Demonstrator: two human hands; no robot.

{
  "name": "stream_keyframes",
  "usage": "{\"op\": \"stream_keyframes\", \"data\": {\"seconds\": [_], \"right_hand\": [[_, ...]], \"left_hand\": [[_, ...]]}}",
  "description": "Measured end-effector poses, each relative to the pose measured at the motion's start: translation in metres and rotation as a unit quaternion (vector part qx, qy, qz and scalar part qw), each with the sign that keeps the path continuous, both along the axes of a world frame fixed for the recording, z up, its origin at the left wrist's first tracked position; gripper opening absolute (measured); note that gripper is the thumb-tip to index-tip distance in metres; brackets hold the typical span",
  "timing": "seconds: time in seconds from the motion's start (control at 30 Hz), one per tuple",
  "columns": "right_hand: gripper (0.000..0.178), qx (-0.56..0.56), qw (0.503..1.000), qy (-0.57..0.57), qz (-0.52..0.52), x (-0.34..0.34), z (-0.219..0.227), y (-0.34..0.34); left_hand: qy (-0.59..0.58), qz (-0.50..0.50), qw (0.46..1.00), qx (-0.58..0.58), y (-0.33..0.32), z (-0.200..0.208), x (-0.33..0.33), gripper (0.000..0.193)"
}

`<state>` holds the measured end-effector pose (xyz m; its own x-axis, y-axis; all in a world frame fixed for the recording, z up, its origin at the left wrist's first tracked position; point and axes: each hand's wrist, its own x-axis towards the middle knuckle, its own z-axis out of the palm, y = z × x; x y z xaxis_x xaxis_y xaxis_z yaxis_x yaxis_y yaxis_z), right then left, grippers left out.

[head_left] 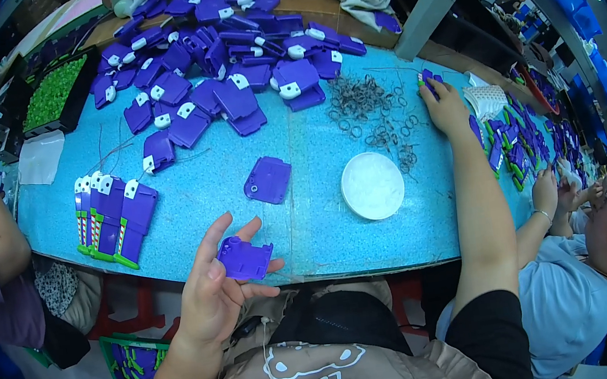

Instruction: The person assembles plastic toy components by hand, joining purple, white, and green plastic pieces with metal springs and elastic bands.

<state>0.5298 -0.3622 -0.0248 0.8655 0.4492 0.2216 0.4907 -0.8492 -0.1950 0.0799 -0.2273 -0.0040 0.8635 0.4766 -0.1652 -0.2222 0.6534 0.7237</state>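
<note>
Eight o'clock from the white tub (372, 186), the left hand (211, 287) grips a purple shell (246, 259); at one, the right hand's (448, 103) fingers touch a purple piece (430, 75), grip unclear.

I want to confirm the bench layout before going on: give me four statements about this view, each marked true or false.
1. The left hand holds a purple piece. True.
2. The round white tub stands left of the purple part lying alone. False: it stands to its right.
3. The right hand is right of the metal rings. True.
4. The black tray of green pieces is at the picture's right. False: it is at the left.
</note>
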Motion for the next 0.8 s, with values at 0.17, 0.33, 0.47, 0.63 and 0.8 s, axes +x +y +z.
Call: {"op": "stream_keyframes", "data": {"seconds": [0.17,0.33,0.47,0.63,0.8], "right_hand": [[0.047,0.001,0.999,-0.027,0.044,-0.081,0.002,-0.026],[0.042,0.046,0.991,-0.116,0.036,-0.103,0.011,-0.046],[0.040,-0.047,0.993,-0.094,-0.044,-0.109,0.009,-0.074],[0.023,0.364,0.925,0.109,-0.029,-0.130,0.024,-0.086],[0.006,0.509,0.725,0.405,0.224,-0.282,0.038,-0.040]], "left_hand": [[-0.052,-0.058,0.997,-0.029,0.000,0.007,0.005,0.072],[-0.027,-0.041,0.997,-0.067,-0.006,0.012,0.008,0.059],[0.023,-0.083,0.994,-0.069,-0.004,-0.002,-0.011,0.043],[-0.084,-0.269,0.952,-0.122,0.000,-0.022,-0.010,0.037],[-0.019,-0.014,0.998,0.060,-0.045,0.011,0.035,0.036]]}}
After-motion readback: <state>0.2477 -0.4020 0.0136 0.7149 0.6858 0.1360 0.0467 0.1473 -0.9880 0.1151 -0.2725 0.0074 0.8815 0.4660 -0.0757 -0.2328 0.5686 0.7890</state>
